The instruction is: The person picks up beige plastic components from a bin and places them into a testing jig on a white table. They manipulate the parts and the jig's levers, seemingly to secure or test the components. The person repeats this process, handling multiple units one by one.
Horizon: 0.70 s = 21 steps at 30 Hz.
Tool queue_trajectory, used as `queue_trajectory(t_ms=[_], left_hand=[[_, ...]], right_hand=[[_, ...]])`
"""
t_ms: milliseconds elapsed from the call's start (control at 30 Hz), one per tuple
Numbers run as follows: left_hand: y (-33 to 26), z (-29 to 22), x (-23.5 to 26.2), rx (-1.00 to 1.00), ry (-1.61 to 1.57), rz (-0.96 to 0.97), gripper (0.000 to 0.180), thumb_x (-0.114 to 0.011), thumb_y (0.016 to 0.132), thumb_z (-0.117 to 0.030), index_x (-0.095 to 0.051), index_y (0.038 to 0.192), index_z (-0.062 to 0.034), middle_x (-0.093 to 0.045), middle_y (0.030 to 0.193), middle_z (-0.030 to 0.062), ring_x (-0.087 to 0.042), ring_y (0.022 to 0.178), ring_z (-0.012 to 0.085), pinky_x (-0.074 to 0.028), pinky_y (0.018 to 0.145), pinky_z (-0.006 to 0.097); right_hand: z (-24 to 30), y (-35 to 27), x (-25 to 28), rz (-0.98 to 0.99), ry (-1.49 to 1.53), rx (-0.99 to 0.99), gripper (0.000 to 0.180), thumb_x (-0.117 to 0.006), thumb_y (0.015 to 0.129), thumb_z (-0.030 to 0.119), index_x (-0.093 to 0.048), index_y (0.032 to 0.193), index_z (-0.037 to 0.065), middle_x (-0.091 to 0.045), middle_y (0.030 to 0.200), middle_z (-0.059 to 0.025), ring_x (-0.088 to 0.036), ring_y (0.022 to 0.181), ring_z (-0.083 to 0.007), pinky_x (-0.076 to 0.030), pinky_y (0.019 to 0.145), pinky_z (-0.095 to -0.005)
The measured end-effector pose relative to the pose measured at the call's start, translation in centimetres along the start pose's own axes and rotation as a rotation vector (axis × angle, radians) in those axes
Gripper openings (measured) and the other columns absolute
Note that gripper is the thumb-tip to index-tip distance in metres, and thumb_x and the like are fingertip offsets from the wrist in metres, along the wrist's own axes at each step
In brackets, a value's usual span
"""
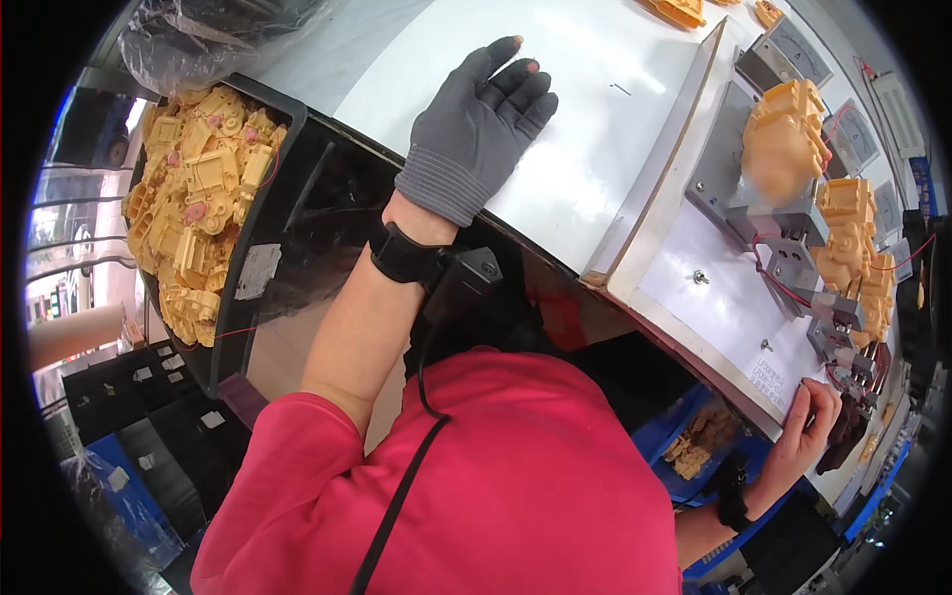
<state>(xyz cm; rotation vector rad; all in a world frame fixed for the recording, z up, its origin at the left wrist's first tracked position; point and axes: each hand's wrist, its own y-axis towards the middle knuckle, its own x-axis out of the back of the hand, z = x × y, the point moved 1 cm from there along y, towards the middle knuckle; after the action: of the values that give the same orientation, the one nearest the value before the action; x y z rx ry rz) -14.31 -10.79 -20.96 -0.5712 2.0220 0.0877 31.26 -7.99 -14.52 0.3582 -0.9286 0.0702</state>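
Observation:
My left hand (474, 139), in a grey glove with bare fingertips, hangs over or rests on the white tabletop (570, 198). Its fingers are slightly bent and apart, with nothing in them. A thin dark sliver (620, 88) lies on the tabletop to its right. At the lower right, my bare right hand (801, 431) touches the near end of a metal panel (684, 307), fingers apart, beside a dark part (843, 436) of the fixture. Along that panel, yellow plastic housings (783, 129) with thin red wires sit at grey metal holders (788, 223).
Left of the table stands a black bin (260, 213) heaped with yellow housings (208, 174). A clear plastic bag (208, 45) lies behind it. Dial gauges (798, 50) line the panel's far side. Below the table is a blue crate (654, 436) with yellowish pieces (699, 441).

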Motion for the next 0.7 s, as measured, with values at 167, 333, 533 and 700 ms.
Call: queue_trajectory(t_ms=[167, 333, 533, 700], left_hand=[[0.2, -0.1, -0.1, 0.005, 0.009, -0.005, 0.037, -0.051, 0.102, -0.027, -0.055, 0.13, -0.0029, -0.056, 0.116, 0.0116, -0.055, 0.111, 0.0239, -0.047, 0.104, 0.04], [0.1, -0.1, -0.3, 0.006, 0.009, -0.033, 0.035, -0.051, 0.102, -0.026, -0.056, 0.128, -0.0028, -0.056, 0.116, 0.0113, -0.056, 0.111, 0.0239, -0.047, 0.104, 0.04], [0.3, -1.0, -1.2, 0.012, -0.051, -0.123, 0.028, -0.052, 0.101, -0.02, -0.06, 0.12, -0.0014, -0.059, 0.11, 0.0102, -0.058, 0.106, 0.0244, -0.05, 0.099, 0.04], [1.6, -4.6, -4.7, -0.134, 0.014, 0.063, 0.032, -0.051, 0.102, -0.019, -0.057, 0.128, -0.0025, -0.06, 0.119, 0.0111, -0.059, 0.11, 0.0253, -0.049, 0.101, 0.04]], right_hand=[[0.1, 0.0, -0.1, -0.012, -0.003, 0.001, 0.011, -0.059, 0.099, 0.008, -0.061, 0.102, -0.002, -0.055, 0.105, -0.0059, -0.053, 0.1, -0.0164, -0.039, 0.094, -0.027], [0.2, -0.1, -0.2, -0.01, 0.002, 0.012, 0.008, -0.06, 0.098, 0.006, -0.062, 0.102, 0.0, -0.05, 0.108, -0.0064, -0.051, 0.099, -0.0156, -0.04, 0.089, -0.0257], [0.0, -0.4, -0.2, -0.093, -0.015, 0.046, 0.011, -0.056, 0.098, 0.004, -0.059, 0.108, -0.001, -0.051, 0.107, -0.0074, -0.051, 0.1, -0.0176, -0.04, 0.092, -0.0288], [5.2, -1.5, 0.4, -0.213, 0.343, 0.084, 0.018, -0.057, 0.095, 0.009, -0.056, 0.111, -0.001, -0.053, 0.106, -0.0106, -0.052, 0.101, -0.0206, -0.039, 0.097, -0.0326]])
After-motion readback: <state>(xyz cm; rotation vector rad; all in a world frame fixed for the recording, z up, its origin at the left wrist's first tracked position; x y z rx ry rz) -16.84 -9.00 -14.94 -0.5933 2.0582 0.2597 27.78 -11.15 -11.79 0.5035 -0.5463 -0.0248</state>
